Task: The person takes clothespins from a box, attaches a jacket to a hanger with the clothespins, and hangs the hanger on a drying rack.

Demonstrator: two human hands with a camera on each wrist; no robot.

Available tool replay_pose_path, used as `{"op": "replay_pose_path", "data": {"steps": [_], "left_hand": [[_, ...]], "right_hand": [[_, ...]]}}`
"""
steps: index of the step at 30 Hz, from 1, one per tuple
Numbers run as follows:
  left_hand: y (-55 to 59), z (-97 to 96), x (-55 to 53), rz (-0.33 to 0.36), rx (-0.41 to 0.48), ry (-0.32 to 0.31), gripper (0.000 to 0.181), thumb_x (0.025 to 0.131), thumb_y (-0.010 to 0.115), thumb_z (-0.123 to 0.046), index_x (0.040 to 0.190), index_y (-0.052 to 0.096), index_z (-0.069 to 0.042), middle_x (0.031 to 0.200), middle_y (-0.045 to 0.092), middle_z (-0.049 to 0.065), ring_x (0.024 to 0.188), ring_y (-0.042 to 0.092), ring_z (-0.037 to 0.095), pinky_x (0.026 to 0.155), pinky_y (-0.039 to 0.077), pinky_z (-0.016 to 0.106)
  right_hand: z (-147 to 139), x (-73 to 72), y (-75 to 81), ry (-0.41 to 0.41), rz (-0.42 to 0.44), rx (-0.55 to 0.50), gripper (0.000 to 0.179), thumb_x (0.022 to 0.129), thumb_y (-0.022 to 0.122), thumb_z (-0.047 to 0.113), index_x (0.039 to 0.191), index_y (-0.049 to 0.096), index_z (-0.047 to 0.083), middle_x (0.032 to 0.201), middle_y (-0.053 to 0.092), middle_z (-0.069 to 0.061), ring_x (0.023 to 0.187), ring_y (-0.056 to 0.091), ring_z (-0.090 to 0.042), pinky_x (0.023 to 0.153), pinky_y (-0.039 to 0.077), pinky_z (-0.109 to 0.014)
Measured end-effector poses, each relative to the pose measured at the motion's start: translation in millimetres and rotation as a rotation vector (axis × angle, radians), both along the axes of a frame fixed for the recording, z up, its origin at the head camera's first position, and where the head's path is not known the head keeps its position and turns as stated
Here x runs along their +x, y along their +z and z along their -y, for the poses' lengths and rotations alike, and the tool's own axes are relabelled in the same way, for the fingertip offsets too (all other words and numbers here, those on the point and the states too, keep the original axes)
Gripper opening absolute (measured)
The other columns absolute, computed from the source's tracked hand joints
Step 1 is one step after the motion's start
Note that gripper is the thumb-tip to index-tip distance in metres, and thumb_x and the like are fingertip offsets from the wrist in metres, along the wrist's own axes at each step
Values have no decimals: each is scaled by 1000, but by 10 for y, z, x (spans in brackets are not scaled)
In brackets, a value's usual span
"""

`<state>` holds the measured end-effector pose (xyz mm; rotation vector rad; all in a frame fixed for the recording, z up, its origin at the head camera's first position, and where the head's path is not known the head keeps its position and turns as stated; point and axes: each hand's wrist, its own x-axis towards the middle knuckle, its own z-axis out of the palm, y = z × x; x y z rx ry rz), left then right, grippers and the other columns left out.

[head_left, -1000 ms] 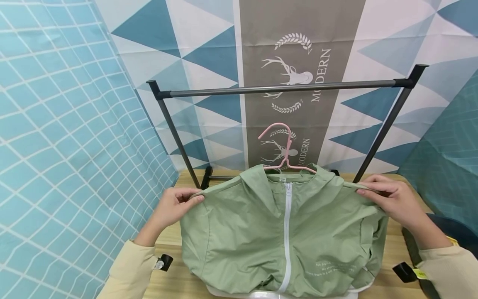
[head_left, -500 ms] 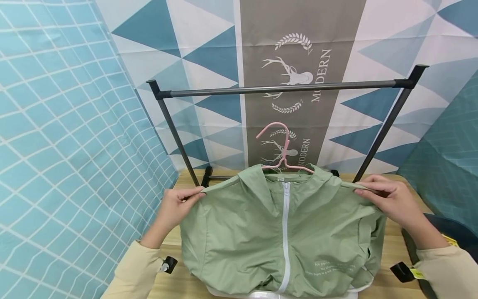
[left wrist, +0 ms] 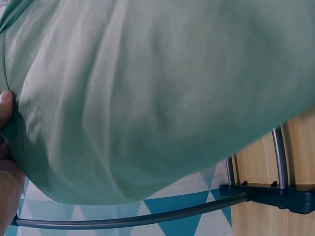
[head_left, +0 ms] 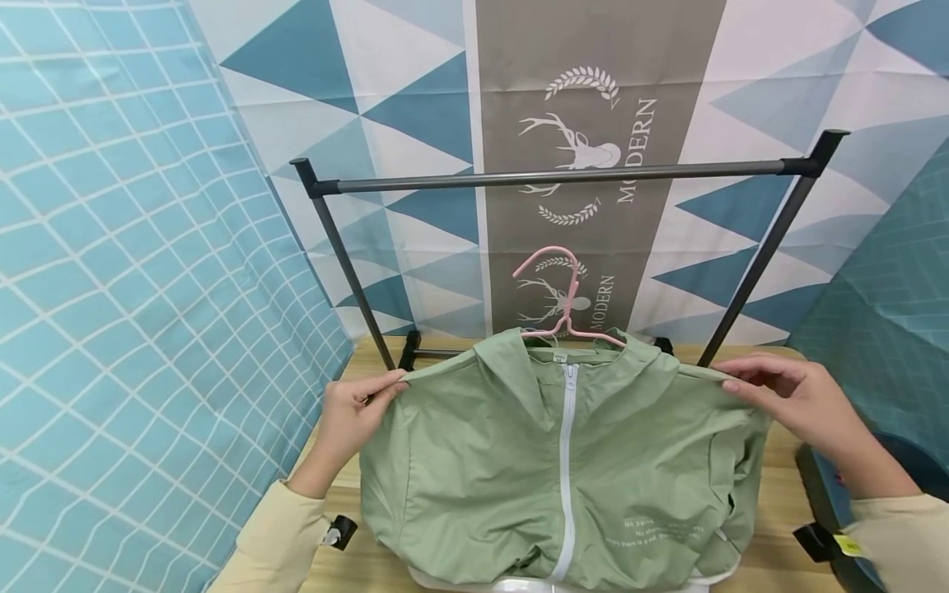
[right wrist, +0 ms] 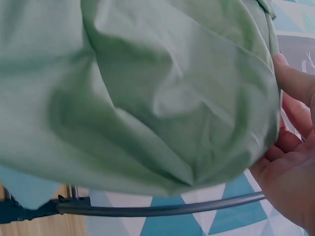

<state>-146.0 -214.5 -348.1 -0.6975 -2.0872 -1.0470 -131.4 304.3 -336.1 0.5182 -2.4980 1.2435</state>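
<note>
A light green zip-up jacket with a white zipper is spread in front of me, its front facing up. Inside its neck sits a pink hanger, hook upright above the collar; the arms of the hanger are mostly hidden by the cloth. My left hand pinches the shoulder seam on the left between thumb and fingers. On the opposite shoulder, my right hand pinches the edge of the fabric. In the right wrist view the thumb lies on the outer side of the cloth, fingers behind.
Behind the jacket stands a black garment rack with a horizontal rail. Under the jacket's hem shows a white object on the wooden table. A dark blue container is at the right, beside my forearm.
My right hand has shifted slightly right along the shoulder edge. The hanger and jacket swayed a little left, then back right. My left hand keeps its pinch.
</note>
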Motion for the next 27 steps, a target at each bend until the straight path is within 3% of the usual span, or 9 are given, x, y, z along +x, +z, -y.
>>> {"op": "replay_pose_path", "data": {"steps": [5,17,21,27], "left_hand": [[-16,4,-1,-23,-5,4,18,73,75,10,90,77,2,79,74,18,38,20,-10,37,21,9],[3,43,-7,-47,36,-33,21,74,72,13,93,76,3,82,73,22,34,22,-4,37,23,10],[31,74,7,-89,41,-36,25,72,72,16,93,76,4,81,72,24,36,28,-2,38,24,10],[63,104,6,-134,45,-34,29,70,72,19,94,76,3,81,71,25,42,49,2,39,29,12]], "right_hand": [[-82,26,23,-52,83,32,24,92,64,8,115,67,2,104,62,29,86,60,6,67,48,-10],[-408,-60,38,-101,69,173,21,91,65,10,109,67,0,92,58,38,75,60,11,60,48,-10],[-577,-151,57,-128,63,257,20,89,67,9,106,67,-2,88,54,41,73,58,13,59,49,-9],[-858,-307,77,-172,68,346,20,89,67,9,104,68,-4,83,50,41,68,54,15,56,47,-9]]}}
